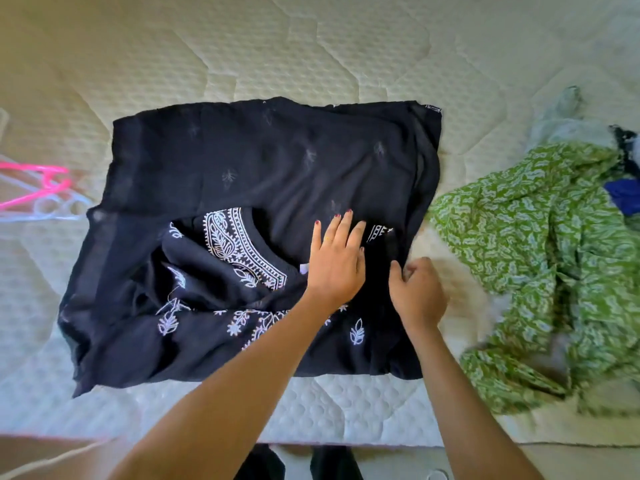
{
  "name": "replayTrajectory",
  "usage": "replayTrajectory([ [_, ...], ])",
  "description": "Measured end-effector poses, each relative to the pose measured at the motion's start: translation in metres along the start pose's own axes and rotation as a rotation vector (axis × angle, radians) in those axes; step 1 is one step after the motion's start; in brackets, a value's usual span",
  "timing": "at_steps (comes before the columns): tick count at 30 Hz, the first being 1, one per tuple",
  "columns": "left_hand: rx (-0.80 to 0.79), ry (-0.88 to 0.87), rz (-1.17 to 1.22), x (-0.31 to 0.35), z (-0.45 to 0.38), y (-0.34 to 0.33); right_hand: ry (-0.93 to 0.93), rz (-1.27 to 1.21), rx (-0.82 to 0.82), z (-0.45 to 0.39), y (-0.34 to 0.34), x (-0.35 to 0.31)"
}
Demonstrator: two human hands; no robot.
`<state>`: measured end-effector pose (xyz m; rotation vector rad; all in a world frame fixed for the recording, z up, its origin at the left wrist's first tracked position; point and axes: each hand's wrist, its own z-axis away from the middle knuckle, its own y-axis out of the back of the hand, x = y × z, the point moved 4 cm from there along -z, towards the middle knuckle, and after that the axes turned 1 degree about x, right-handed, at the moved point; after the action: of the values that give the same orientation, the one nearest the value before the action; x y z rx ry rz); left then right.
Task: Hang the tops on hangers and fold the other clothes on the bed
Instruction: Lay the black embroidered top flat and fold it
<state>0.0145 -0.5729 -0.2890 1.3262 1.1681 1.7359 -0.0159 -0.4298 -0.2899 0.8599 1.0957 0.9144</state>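
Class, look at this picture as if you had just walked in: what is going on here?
A person stands at a quilted cream mattress, working on a black top with white embroidery spread flat. The left hand presses flat on it, fingers straight, while the right hand pinches its right edge. A crumpled green patterned garment lies to the right; pink and white plastic hangers wait at the left.

Cream quilted mattress (311,46) — bare, dark shapes on floor (332,462) below its edge
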Motion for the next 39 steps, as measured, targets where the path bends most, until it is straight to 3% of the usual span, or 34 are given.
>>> replayTrajectory([
  [11,-0.149,-0.054,-0.044,0.015,0.047,-0.024,0.204,-0.079,-0.152,0.029,-0.009,0.003],
  [19,-0.191,-0.069,-0.004,0.027,0.08,-0.036,0.118,-0.187,-0.16,0.036,0.01,0.052],
  [21,-0.171,-0.04,-0.008,0.02,0.086,-0.031,0.067,-0.161,-0.221,0.039,0.009,0.055],
  [26,-0.189,-0.065,-0.078,-0.004,0.1,-0.021,0.165,-0.079,-0.436,0.035,0.008,0.066],
  [28,-0.175,-0.033,-0.082,-0.019,0.106,-0.016,0.135,-0.013,-0.416,0.033,0.015,0.067],
  [30,-0.143,0.01,-0.068,-0.033,0.112,-0.009,0.142,0.164,-0.243,0.038,0.026,0.058],
  [32,-0.107,0.049,-0.04,-0.047,0.119,-0.003,0.317,0.319,0.003,0.055,0.03,0.032],
  [34,-0.036,0.081,-0.026,-0.062,0.128,0.007,0.585,0.25,0.136,0.084,0.021,-0.003],
  [39,0.132,0.294,-0.052,-0.123,0.158,0.035,1.047,0.206,-0.183,0.178,-0.043,-0.078],
])
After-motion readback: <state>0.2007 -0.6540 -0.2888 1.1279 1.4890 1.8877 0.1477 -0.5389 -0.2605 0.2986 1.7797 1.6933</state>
